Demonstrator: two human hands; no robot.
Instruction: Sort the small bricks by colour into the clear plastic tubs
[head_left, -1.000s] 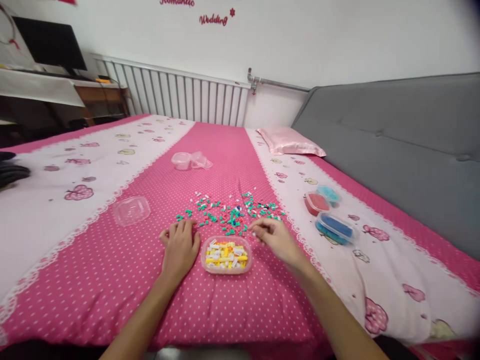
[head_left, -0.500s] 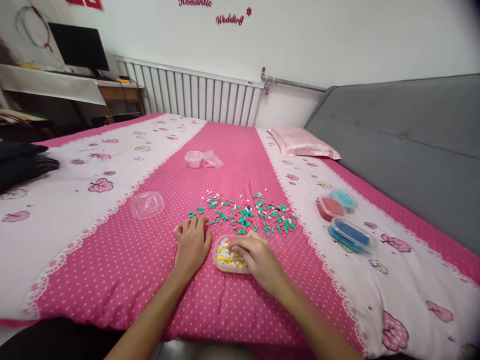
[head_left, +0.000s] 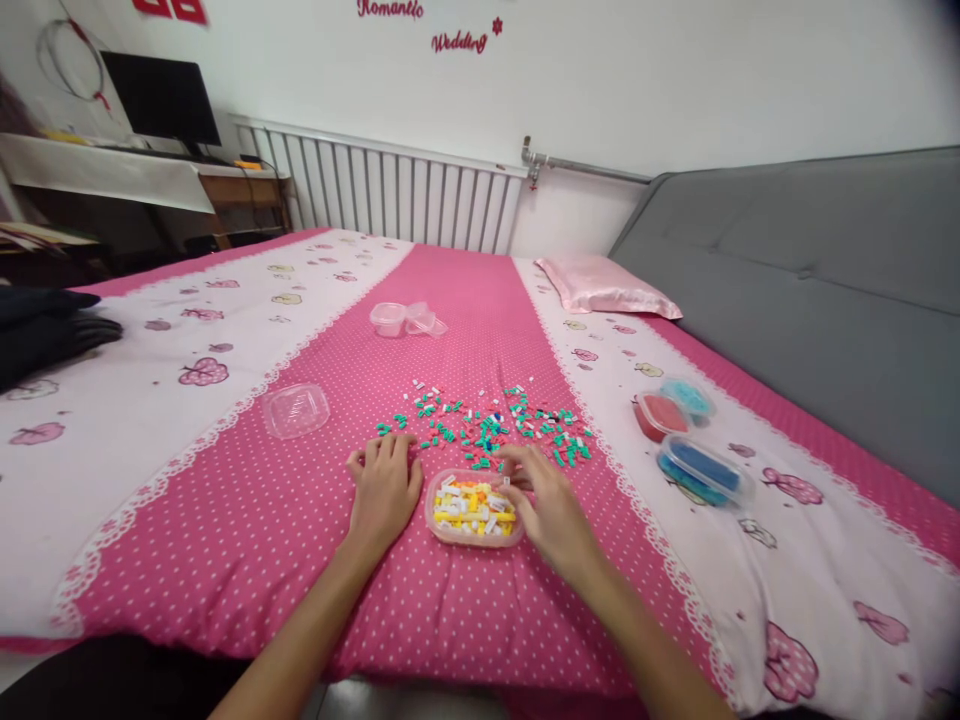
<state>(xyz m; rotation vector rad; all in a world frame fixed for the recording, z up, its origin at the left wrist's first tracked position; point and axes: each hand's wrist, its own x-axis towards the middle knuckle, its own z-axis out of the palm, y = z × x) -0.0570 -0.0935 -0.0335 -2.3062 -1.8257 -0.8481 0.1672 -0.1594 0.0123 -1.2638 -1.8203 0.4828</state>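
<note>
In front of me stands a clear plastic box (head_left: pixel 474 541) filled with small yellow, white and some orange pieces. My right hand (head_left: pixel 551 510) is over the box's right edge, its thumb and fingers holding a small white piece (head_left: pixel 506 482). My left hand (head_left: pixel 382 492) lies flat on the bed to the left of the box, fingers spread and nothing in them. Just beyond both hands, many small green, red, white and a few blue pieces (head_left: pixel 491 428) are scattered across the pink dotted cover.
A clear lid (head_left: pixel 295 411) lies to the left. Farther back are empty clear containers (head_left: pixel 388 320). On the right stand a red-filled box (head_left: pixel 660 417), a light-blue-filled box (head_left: pixel 688 400) and a dark-blue-filled box (head_left: pixel 701 470). A pink pillow (head_left: pixel 606 286) rests near the grey headboard (head_left: pixel 802 270).
My right hand has drawn out of the box to the right and slightly up, with a white piece at its fingertips. More of the box's contents show. My left hand has stayed put.
</note>
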